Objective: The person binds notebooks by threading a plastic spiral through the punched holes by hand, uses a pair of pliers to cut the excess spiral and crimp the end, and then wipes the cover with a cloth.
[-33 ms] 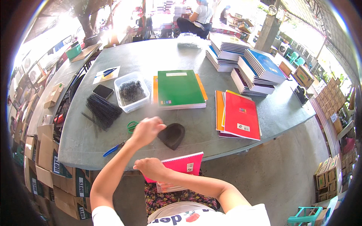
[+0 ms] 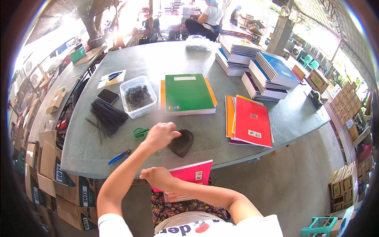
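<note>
Right now my left hand [image 2: 160, 135] is raised over the near edge of the grey table [image 2: 158, 59], blurred, its fingers curled together; I cannot tell whether they touch anything. Just beside it, to the right, lies a dark heart-shaped object [image 2: 182, 143] flat on the table. My right hand [image 2: 156, 176] crosses in front of my body, fingers clamped on the left edge of a pink spiral notebook [image 2: 191, 173] that rests on my lap below the table edge, with a small white label near its upper right corner.

Left of the raised hand lie green-handled scissors [image 2: 139, 133], and nearer the table edge blue-handled pliers [image 2: 118, 156]. A bundle of black wire bindings [image 2: 106, 116] lies beyond them, next to a clear plastic tub [image 2: 136, 96] holding more dark wire pieces and a black phone [image 2: 107, 96].

Centre table, a green notebook [image 2: 187, 93] with a white label strip near its top sits on orange ones. To its right a red notebook [image 2: 252, 120], bearing a small white rectangular label near its lower corner, tops a short pile. Farther back stand taller stacks of blue-covered notebooks [image 2: 272, 71].

Brown cardboard boxes [image 2: 59, 181] with dark printed labels are stacked on the floor at my left, and more boxes [image 2: 343, 181] sit at the far right.
</note>
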Available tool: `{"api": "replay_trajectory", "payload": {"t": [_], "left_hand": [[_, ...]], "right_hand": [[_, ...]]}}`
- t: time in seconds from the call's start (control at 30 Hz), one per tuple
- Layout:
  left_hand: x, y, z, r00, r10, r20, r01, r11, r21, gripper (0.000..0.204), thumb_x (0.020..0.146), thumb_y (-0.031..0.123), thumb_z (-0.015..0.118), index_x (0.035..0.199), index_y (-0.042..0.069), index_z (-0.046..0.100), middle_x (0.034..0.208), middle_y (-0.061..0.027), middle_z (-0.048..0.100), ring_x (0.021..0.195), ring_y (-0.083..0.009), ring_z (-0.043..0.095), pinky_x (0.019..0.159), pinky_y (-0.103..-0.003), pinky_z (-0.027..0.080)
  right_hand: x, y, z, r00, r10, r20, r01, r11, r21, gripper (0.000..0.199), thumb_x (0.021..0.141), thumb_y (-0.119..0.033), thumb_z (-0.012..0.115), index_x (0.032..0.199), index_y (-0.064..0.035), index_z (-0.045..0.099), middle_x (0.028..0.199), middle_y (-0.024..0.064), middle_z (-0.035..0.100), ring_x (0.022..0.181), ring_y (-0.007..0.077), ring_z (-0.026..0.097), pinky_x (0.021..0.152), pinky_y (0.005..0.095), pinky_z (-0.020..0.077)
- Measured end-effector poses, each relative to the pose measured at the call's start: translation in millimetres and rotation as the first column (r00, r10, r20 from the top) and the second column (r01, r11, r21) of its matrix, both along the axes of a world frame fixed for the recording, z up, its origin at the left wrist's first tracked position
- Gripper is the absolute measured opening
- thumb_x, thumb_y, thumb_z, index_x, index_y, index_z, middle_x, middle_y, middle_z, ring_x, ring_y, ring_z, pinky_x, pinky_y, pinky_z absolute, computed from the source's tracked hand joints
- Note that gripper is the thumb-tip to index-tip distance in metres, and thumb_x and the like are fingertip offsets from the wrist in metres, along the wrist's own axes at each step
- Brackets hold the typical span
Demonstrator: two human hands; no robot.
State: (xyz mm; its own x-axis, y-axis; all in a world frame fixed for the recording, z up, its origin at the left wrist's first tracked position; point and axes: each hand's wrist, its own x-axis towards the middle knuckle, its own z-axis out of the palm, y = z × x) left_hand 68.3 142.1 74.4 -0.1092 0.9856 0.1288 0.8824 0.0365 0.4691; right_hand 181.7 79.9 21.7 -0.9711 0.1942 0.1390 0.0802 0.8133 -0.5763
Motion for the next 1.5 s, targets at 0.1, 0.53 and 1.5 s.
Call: {"api": "replay_trajectory", "payload": {"t": [0.1,0.53,1.5], "left_hand": [[23,26,-12,0.959,-0.173,-0.225,0.115,0.962,-0.247,0.067,0.074,0.032,0.073,0.131,0.013,0.044,0.095,-0.0203,0.063,0.098,-0.0379,0.058,0.083,-0.042,0.047],[39,-208,-27,0.937,0.338,-0.085,-0.301,0.909,0.289,0.030,0.075,0.002,0.066,0.104,0.008,0.064,0.083,-0.0107,0.056,0.074,-0.0245,0.057,0.067,-0.033,0.049],[43,-177,-39,0.999,-0.010,0.049,-0.001,0.978,0.210,0.023,0.070,-0.004,0.069,0.090,0.007,0.065,0.090,-0.0065,0.059,0.081,-0.0216,0.055,0.070,-0.031,0.047]], "right_hand": [[-5,-3,-8,0.987,0.064,0.146,-0.072,0.996,0.051,0.025,0.089,-0.019,0.051,0.105,-0.0010,0.053,0.089,0.0165,0.064,0.079,0.0303,0.065,0.066,0.0373,0.0501],[75,58,11,0.969,-0.228,-0.092,0.237,0.966,0.102,0.023,0.080,-0.032,0.063,0.082,-0.0095,0.066,0.079,0.0081,0.067,0.072,0.0239,0.064,0.065,0.0387,0.0466],[80,47,2,0.949,-0.254,-0.189,0.280,0.952,0.126,0.010,0.075,-0.013,0.062,0.084,-0.0119,0.066,0.075,0.0036,0.067,0.069,0.0210,0.064,0.061,0.0353,0.0471]]}}
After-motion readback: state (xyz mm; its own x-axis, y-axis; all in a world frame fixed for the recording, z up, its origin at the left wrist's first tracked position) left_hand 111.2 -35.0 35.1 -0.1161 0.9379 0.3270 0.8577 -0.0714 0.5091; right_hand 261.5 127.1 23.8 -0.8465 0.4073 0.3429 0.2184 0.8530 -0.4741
